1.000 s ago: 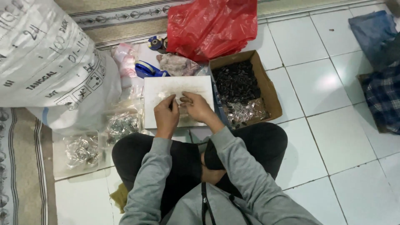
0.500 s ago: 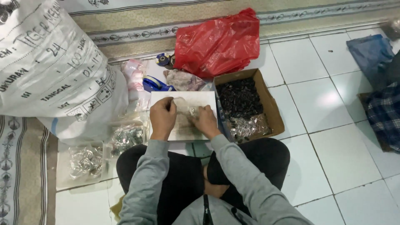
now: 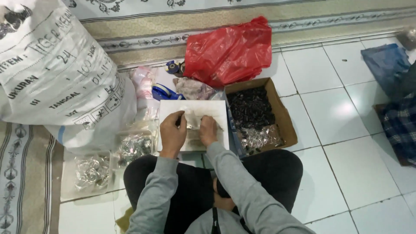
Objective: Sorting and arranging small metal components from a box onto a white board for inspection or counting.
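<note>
While seated: 2 hands at white board point(image 3: 216, 110).
Left hand point(image 3: 171, 135) and right hand point(image 3: 208, 130), fingers curled, pinch 1 small clear packet point(image 3: 192, 120); cardboard box point(image 3: 284, 117) just beside.

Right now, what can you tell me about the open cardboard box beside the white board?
The cardboard box is brown, shallow and open-topped, lying slightly askew on the white tiled floor, right of the white board. Its far part holds a heap of small dark pieces; the near part holds small clear packets. The red plastic bag sits just behind it. Neither hand touches it; the right hand is nearest.
</note>
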